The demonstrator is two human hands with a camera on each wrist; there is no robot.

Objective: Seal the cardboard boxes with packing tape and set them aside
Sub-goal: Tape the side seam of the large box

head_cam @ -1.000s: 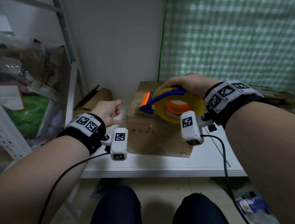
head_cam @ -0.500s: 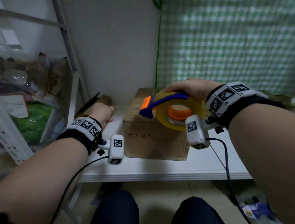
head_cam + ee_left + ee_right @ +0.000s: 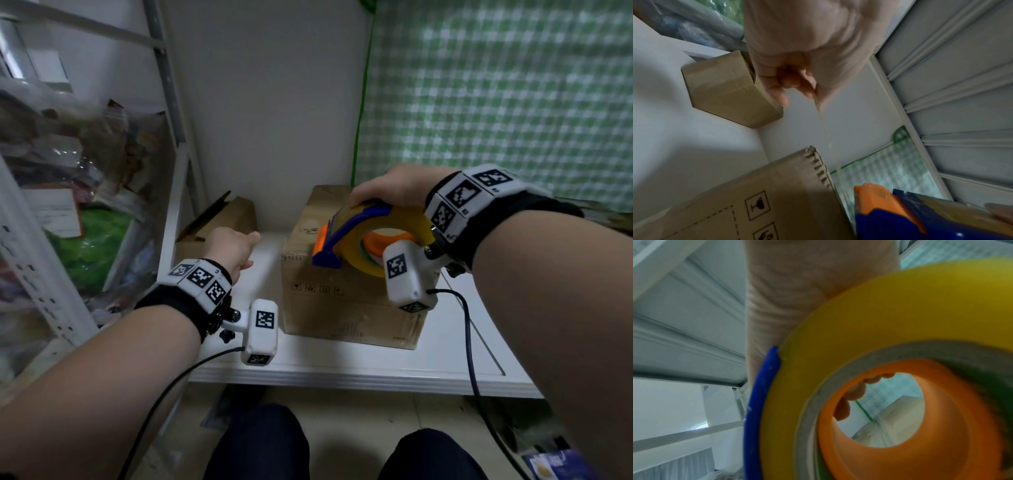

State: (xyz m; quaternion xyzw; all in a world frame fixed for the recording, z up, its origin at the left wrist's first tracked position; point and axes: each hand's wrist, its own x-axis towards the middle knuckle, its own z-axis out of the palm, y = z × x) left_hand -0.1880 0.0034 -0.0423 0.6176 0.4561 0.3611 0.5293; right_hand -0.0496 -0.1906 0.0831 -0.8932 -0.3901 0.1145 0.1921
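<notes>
Your right hand [image 3: 390, 186] grips the tape dispenser [image 3: 368, 240] from above, fingers curled over the blue frame and the yellow roll; in the right wrist view fingertips [image 3: 856, 392] show through the orange core of the roll [image 3: 859, 340]. You hold the dispenser over the top of the larger cardboard box [image 3: 346, 301], orange cutter end pointing left, near the box's left top edge; contact with the box cannot be told. Your left hand [image 3: 233, 248] is out to the left of that box with fingers curled in; in the left wrist view thumb and fingertips [image 3: 777, 92] pinch the end of a thin clear strip of tape [image 3: 826, 131] that runs from the hand down toward the orange cutter [image 3: 875, 199]. The strip is edge-on and faint, so its width is hard to read. The larger box sits on the white shelf [image 3: 308, 370], closed, handling symbols printed on its near side. A smaller cardboard box [image 3: 219, 219] stands beyond your left hand at the shelf's back left corner, flap raised, well apart from the larger one. Green checked curtain [image 3: 496, 102] hangs behind on the right, a metal rack with bagged clutter [image 3: 78, 178] stands on the left. Your knees [image 3: 260, 442] show below the shelf edge.
</notes>
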